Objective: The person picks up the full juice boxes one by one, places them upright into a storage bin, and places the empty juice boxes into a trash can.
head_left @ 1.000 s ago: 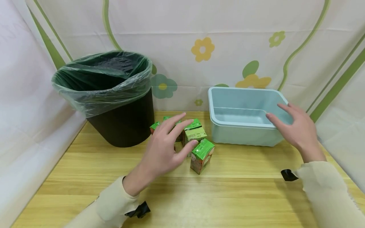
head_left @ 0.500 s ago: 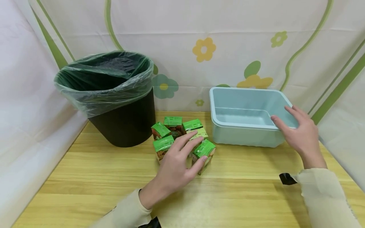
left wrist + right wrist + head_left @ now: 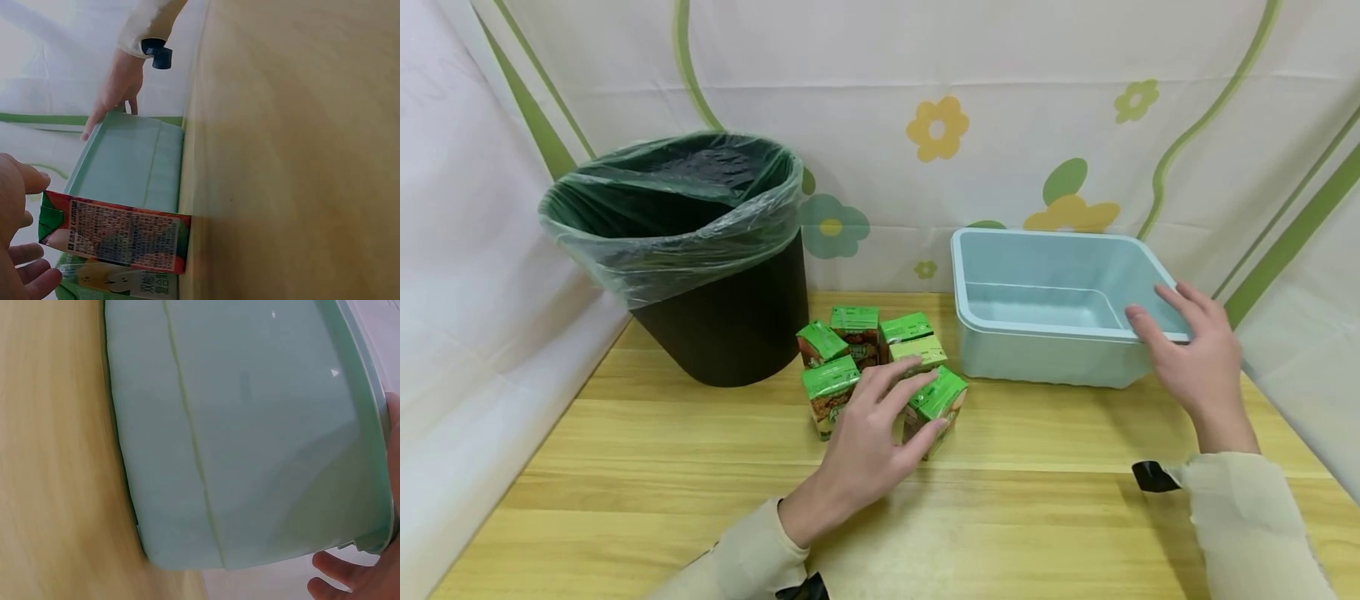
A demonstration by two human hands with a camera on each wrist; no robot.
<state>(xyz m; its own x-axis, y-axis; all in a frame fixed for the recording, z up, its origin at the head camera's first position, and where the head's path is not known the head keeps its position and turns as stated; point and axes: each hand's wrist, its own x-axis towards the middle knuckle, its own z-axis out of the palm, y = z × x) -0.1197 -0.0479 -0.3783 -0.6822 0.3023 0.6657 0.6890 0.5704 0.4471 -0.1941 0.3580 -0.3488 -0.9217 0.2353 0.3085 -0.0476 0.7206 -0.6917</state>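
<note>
"Green-topped box (image 3: pixel 937 402), the one in front on the right — where is it?"

"It stands upright on the wooden table (image 3: pixel 1000 533). Four more little boxes (image 3: pixel 831 392) stand close by, and they have green tops too."

"What about the left hand (image 3: pixel 865 437)?"

"It is right at that front box. The thumb and fingers are spread apart, with the box between them. I can't tell if they touch it."

"And the right hand (image 3: pixel 1201 362)?"

"That one is at the front right corner of the light blue tub (image 3: pixel 1045 354). Its fingers are spread too. The thumb reaches over the rim, and the other fingers are by the right end. I can't tell if they press on it."

"What else do you see?"

"A black bin (image 3: pixel 737 325) stands on the left — a thin green bag (image 3: pixel 700 258) lines it and folds over its top. White cloth (image 3: pixel 865 50) with flowers is at the back."
</note>
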